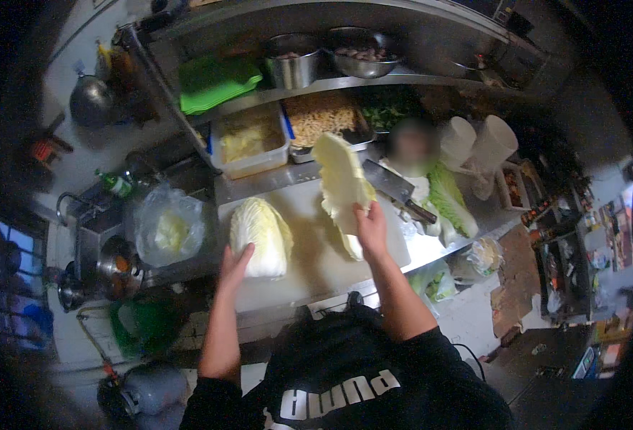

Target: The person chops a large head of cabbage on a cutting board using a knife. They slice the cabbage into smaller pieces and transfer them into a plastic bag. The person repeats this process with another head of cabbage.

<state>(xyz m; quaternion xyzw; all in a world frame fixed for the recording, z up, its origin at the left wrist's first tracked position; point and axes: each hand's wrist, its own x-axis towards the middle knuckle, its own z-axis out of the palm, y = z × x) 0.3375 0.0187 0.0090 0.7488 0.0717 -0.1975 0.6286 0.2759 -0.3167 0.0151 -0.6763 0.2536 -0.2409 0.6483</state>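
A napa cabbage head (pixel 261 236) with pale yellow leaves and a white base lies on the white cutting board (pixel 311 269). My left hand (pixel 235 269) grips its lower left side, the thumb over the leaves. In my right hand (pixel 371 228) is a loose cabbage leaf (pixel 340 172), held by its lower right edge above the board. More pale cabbage (pixel 352 245) shows beneath that leaf, partly covered by it and my hand. Just right of the leaf lies a cleaver (pixel 389 181), its dark handle pointing to the lower right.
Behind the board stand a plastic tub (pixel 254 166) and a metal tray (pixel 330 121) of chopped food. Green leafy vegetables (pixel 451 199) lie at right. A plastic bag (pixel 168 231) with pale pieces sits at left. Steel bowls (pixel 367 62) occupy the shelf above.
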